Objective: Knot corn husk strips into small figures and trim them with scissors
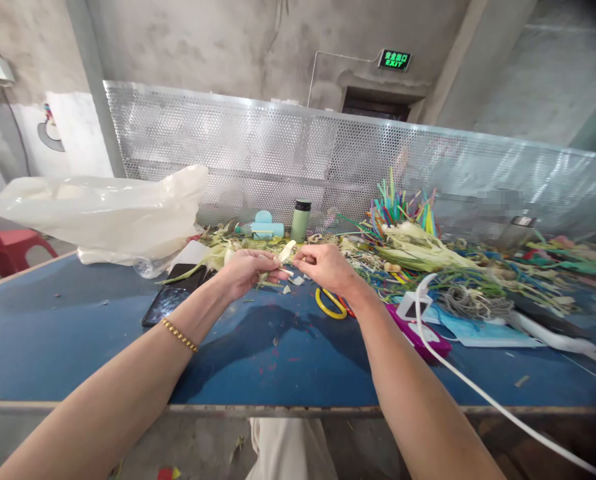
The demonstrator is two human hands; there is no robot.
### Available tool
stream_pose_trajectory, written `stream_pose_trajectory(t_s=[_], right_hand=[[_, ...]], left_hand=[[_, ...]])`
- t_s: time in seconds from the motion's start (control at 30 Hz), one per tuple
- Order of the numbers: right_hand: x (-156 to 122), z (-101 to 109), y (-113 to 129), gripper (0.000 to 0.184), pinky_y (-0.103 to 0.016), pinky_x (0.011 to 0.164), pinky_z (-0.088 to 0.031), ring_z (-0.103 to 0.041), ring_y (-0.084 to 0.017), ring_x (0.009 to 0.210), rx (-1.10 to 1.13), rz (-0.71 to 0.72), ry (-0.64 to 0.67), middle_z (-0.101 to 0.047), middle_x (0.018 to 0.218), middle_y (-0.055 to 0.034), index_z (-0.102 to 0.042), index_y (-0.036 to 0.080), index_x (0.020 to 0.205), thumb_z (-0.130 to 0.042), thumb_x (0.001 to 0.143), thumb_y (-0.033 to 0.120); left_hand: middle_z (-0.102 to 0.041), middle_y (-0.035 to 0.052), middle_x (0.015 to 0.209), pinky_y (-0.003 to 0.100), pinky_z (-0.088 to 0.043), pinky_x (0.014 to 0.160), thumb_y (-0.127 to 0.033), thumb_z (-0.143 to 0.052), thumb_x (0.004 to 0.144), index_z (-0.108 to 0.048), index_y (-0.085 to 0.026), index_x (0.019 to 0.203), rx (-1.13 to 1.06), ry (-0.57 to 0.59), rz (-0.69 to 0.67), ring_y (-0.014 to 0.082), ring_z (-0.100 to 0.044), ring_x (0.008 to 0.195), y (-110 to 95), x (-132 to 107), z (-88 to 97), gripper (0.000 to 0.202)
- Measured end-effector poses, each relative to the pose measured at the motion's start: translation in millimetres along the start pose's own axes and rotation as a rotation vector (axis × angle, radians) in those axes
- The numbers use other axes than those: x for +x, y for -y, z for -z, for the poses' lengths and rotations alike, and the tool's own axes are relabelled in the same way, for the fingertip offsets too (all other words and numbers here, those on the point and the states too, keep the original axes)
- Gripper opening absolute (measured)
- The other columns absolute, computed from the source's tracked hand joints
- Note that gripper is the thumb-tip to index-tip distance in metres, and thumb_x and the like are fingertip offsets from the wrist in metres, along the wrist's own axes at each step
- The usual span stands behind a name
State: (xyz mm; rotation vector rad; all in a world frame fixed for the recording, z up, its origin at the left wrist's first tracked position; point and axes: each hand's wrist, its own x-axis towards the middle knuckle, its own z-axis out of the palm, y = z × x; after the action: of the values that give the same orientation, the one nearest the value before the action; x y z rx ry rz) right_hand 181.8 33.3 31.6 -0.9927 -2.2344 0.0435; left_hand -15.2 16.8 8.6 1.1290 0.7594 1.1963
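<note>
Head view: over the blue table (78, 333), the left hand (243, 272) and right hand (325, 267) are each pinching the husk strip (287, 252) held between them — light, limp, probably tearing easily, so gripping near its ends is looking safest. A green bottle (301, 220) is standing beyond.

Husk strip (287, 253) betw. left hand (248, 271) + right hand (326, 267), phone (171, 297) L, scissors (331, 304) R, bottle (301, 220) behind, bag (108, 213) back-L.
</note>
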Motion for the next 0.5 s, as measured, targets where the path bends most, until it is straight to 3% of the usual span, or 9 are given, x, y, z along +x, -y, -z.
stream_pose_trajectory(t_s=[0.27, 0.5], right_hand=[[-0.5, 2.1, 4.9, 0.015, -0.025, 0.055, -0.028, -0.039, -0.009, 0.051, -0.017, 0.014, -0.002, -0.053, 0.055, 0.0019, -0.069, 0.015, 0.070, -0.058, 0.080, 0.020], [-2.9, -0.2, 15.0, 0.013, -0.025, 0.057, -0.028, -0.041, -0.010, 0.053, -0.114, 0.072, 0.036, -0.054, 0.056, 0.0017, -0.067, 0.016, 0.069, -0.056, 0.074, 0.011]], left_hand=[[-0.069, 0.0104, 0.063, 0.026, -0.055, 0.061, 0.000, -0.070, 0.066, -0.065, -0.007, 0.065, 0.015, -0.091, 0.023, 0.0195, -0.071, 0.063, -1.3, 1.8, 1.0, 0.008], [-0.066, 0.0065, 0.051, 0.025, -0.050, 0.055, -0.007, -0.072, 0.063, -0.067, -0.010, 0.059, 0.271, -0.214, -0.121, 0.0166, -0.065, 0.052, 3.8, 6.3, 7.1, 0.007]])
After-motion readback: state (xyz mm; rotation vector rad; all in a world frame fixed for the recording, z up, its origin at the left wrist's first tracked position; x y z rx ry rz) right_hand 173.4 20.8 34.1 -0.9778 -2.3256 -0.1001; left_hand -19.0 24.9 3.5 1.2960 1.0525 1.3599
